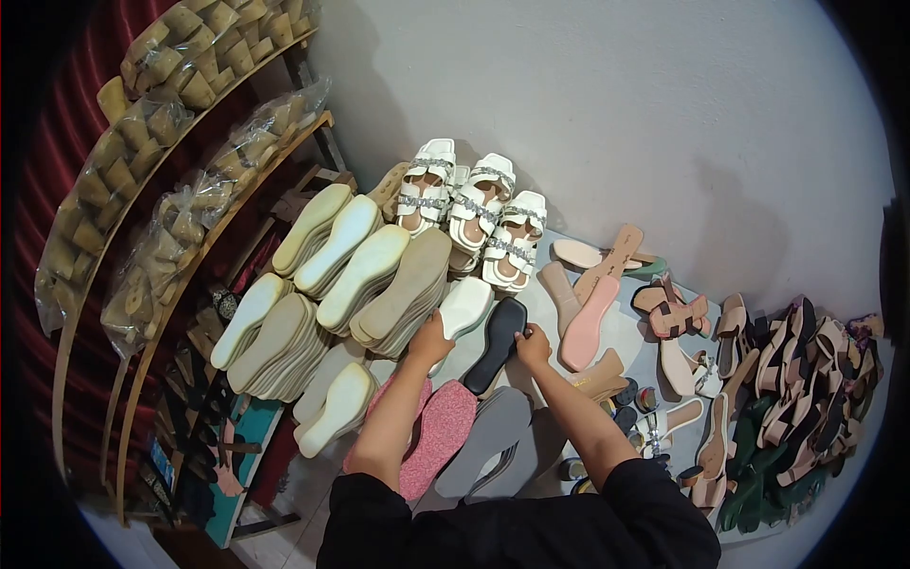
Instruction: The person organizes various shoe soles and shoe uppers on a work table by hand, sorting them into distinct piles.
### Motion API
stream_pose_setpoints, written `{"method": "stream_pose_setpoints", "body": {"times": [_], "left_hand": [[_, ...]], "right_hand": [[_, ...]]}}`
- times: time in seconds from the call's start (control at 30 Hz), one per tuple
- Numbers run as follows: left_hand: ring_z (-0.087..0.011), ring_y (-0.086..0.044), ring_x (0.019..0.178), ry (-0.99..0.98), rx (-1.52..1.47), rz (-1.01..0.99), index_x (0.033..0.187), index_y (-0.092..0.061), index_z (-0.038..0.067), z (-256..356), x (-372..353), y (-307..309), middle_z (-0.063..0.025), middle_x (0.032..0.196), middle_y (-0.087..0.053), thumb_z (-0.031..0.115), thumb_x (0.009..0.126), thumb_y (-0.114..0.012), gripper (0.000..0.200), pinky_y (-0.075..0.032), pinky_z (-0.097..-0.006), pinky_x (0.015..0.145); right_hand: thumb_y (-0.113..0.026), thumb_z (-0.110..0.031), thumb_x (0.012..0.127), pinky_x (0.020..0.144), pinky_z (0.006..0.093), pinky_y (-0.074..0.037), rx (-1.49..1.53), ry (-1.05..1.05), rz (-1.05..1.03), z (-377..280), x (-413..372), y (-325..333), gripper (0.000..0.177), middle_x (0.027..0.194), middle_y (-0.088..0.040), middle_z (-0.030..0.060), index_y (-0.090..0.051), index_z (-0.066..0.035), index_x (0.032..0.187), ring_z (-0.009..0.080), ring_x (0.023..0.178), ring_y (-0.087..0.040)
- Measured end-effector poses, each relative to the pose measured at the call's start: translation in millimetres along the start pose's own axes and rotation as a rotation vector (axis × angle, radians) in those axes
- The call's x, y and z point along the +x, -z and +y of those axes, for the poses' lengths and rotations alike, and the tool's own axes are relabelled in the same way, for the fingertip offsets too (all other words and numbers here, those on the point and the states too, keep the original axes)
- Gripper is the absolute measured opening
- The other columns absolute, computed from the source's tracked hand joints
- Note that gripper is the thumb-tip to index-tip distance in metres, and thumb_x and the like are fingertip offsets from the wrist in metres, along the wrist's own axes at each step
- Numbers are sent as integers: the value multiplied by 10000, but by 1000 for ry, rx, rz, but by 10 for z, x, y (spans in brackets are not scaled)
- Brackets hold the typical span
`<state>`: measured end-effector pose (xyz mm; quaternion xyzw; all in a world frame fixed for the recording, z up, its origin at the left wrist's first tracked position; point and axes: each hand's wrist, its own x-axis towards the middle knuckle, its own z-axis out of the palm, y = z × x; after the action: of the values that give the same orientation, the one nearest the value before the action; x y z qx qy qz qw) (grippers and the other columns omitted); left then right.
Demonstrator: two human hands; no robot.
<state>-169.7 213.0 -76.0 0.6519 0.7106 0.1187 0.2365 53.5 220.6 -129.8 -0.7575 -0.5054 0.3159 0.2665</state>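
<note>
My left hand (431, 343) is closed around the lower end of a white shoe sole (466, 303). My right hand (534, 349) pinches the right edge of a black shoe sole (497, 343), which lies slanted beside the white one. Nearest to my left hand is a tall stack of beige soles (408, 289). Below my hands are pink speckled soles (441, 431) and grey soles (488, 436). To the right of my right hand is a pale pink sole (589, 324). My fingertips are partly hidden.
White strappy sandals (512, 242) stand against the wall (607, 114). Stacks of cream soles (365, 275) spread to the left. Shelves (180, 275) with bagged heels rise on the left. A heap of sandals (796, 379) lies at the far right, with small round pieces (626, 417) nearer.
</note>
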Motion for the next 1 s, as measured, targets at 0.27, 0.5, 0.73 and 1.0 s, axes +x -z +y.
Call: {"method": "stream_pose_setpoints", "body": {"times": [0.27,0.5,0.73,1.0], "left_hand": [[-356,-566,976,-7,12,-2,1289,-272,-85,-76,-21,-39,-247,1086,-548,214,644,-705,832,-468,-403,822],[-369,-524,1040,13,-32,58,1301,-263,-66,-9,-197,45,-260,1159,-492,261,651,-723,861,-446,-412,860],[-378,-473,1097,-176,-234,257,1294,-312,-29,236,-618,255,-265,1189,-457,237,700,-689,752,-409,-402,900],[-321,-505,1059,-253,-412,327,1144,-498,-3,694,-1451,371,-180,1128,-520,190,749,-639,462,-399,-362,907]], "right_hand": [[-667,-263,738,790,429,-394,8,57,-72,-37,-62,76,471,906,-647,116,-550,-88,1159,263,867,-613],[-697,-242,689,724,487,-381,-75,121,-147,-27,-46,81,549,847,-636,126,-529,-65,1181,278,799,-610],[-677,-319,657,846,485,-388,-96,130,37,157,-85,61,626,1035,-590,197,-518,-31,1191,335,984,-560],[-659,-213,665,814,364,-439,357,177,66,838,-337,829,480,1025,-568,201,-576,-21,1098,295,963,-549]]}}
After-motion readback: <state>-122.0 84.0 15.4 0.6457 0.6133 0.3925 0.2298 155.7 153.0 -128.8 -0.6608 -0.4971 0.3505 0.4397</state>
